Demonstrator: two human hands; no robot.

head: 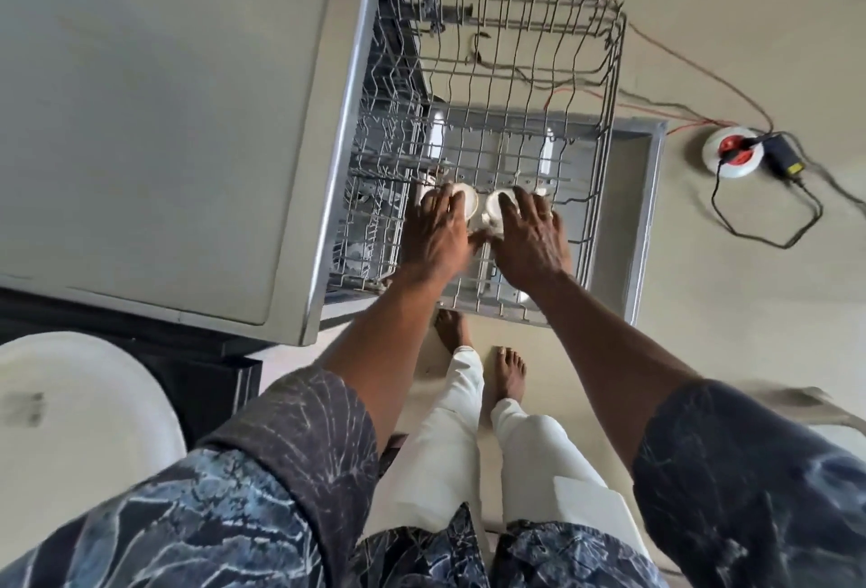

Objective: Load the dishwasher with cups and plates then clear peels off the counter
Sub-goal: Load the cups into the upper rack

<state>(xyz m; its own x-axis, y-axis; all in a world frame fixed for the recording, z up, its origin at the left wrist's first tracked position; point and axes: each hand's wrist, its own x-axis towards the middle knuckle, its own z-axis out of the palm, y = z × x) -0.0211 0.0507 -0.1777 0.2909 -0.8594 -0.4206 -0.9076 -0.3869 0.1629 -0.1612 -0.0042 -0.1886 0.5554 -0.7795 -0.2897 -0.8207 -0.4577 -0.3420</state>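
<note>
In the head view, the wire rack [615, 72] stands pulled out of the dishwasher [164, 119], above the open door [630, 212]. Two white cups sit side by side in the rack, in the part nearest to the person. They almost touch each other.

The left grip [438, 231], a bare hand, reaches down from above and holds the left cup [470, 202], with the fingers curled over its rim. This cup is close to the dishwasher's front edge. The right grip [532, 236] holds the right cup [491, 209] in the same way, fingers spread and bent over the top. Between the right grip and the rack's outer rim there are a few wire rows. Beyond the cups, the far part of the rack shows only open wire up to its far rim.

A white plate [84, 423] lies at the lower left, partly cut by the picture's edge. On the floor [750, 306], to the right of the door, there is a round socket [731, 151] with cables, well apart from the rack. The person's bare feet stand just before the rack's near edge.
</note>
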